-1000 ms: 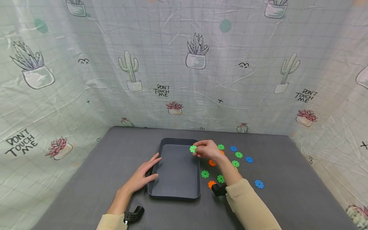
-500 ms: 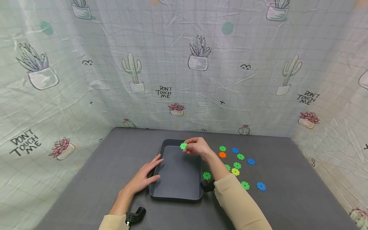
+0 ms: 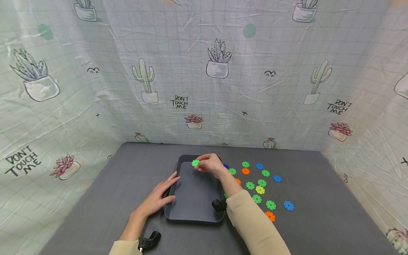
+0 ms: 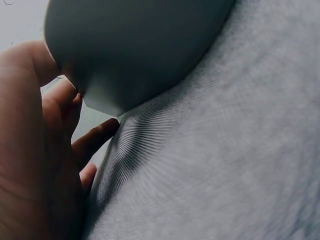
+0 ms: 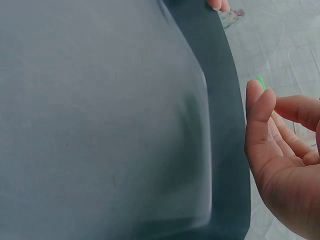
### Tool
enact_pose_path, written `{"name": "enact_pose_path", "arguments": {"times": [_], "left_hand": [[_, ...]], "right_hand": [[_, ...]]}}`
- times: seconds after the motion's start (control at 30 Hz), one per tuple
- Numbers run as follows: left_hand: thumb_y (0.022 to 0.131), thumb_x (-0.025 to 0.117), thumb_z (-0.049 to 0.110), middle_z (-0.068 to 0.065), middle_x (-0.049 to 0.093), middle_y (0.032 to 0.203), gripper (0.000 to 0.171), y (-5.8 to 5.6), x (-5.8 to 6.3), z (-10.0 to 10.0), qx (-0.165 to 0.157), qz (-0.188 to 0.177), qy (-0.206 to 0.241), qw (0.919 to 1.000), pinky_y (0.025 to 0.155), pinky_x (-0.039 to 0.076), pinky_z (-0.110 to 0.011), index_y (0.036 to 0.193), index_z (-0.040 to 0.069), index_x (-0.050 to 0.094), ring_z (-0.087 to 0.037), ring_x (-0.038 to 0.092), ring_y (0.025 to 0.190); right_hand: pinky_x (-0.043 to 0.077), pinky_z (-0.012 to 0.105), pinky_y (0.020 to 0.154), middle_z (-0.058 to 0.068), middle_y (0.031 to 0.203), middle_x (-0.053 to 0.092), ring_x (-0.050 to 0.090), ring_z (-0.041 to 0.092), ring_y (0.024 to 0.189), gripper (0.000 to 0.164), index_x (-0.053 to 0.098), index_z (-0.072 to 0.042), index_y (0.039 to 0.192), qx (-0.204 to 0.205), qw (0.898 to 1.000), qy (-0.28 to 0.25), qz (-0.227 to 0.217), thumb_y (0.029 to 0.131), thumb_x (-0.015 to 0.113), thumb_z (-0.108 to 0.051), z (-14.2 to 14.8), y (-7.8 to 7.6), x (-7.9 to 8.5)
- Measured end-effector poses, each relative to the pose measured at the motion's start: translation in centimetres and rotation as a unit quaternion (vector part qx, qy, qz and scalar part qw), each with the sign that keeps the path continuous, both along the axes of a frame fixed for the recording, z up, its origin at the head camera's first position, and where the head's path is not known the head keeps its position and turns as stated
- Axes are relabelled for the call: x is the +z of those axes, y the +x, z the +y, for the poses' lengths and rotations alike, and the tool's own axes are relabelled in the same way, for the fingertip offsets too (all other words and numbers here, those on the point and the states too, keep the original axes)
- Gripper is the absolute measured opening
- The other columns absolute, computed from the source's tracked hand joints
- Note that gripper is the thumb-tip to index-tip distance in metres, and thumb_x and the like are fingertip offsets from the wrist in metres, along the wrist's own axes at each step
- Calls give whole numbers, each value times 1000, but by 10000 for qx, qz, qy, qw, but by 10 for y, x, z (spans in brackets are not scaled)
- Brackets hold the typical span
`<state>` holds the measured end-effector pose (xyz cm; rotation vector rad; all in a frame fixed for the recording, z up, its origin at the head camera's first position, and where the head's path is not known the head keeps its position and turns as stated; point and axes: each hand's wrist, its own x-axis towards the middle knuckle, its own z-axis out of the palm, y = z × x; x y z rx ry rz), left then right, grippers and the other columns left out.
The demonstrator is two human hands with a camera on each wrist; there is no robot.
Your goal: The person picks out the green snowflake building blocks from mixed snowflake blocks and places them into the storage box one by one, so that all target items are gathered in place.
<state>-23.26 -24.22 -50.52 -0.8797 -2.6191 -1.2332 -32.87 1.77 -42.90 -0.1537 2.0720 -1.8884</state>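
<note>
A dark grey rectangular tray (image 3: 194,202) lies on the table, and nothing shows on its inner floor. Over its far end my right hand (image 3: 211,165) pinches a green notched plastic disc (image 3: 195,163) between thumb and fingers. The right wrist view shows that disc (image 5: 261,83) edge-on, a thin green sliver at the fingertips. My left hand (image 3: 157,195) rests spread along the tray's left side, fingertips over the rim. From below, the left wrist view shows the fingers against the tray's outer wall (image 4: 135,50).
Right of the tray several notched discs lie scattered: green (image 3: 271,205), blue (image 3: 289,205), orange (image 3: 270,216) and one yellow (image 3: 260,190). My right forearm covers part of that area. A patterned curtain (image 3: 242,92) hangs behind the grey table (image 3: 318,184).
My right hand has carried the green disc leftward from the tray's right rim to over its far end. More discs now show beside the forearm. The left hand stays in place.
</note>
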Motion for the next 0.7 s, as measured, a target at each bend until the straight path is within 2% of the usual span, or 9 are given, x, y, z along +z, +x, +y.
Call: {"name": "enact_pose_path", "arguments": {"times": [0.2,0.43,0.7], "left_hand": [[94,63,13,-9,23,166,65,0,1,2,-5,-166,60,9998,110,8,-71,155,6,41,-41,28,146],[92,61,11,-8,21,166,67,1,2,2,-34,-278,33,9996,111,6,-70,155,6,39,-39,26,147],[91,61,12,-7,21,166,67,-1,0,0,18,-248,52,9997,111,7,-70,155,7,41,-38,27,147]], "right_hand": [[58,33,76,19,98,72,74,24,84,32,64,8,126,-14,9999,-70,-118,94,60,3,-6,-6,-8],[57,28,69,17,94,72,73,20,78,32,63,9,127,-6,9996,-14,-295,95,60,4,-14,-11,-14],[57,28,72,19,99,72,73,17,77,33,62,9,128,86,9993,-10,-368,95,60,4,-24,-14,-13]]}}
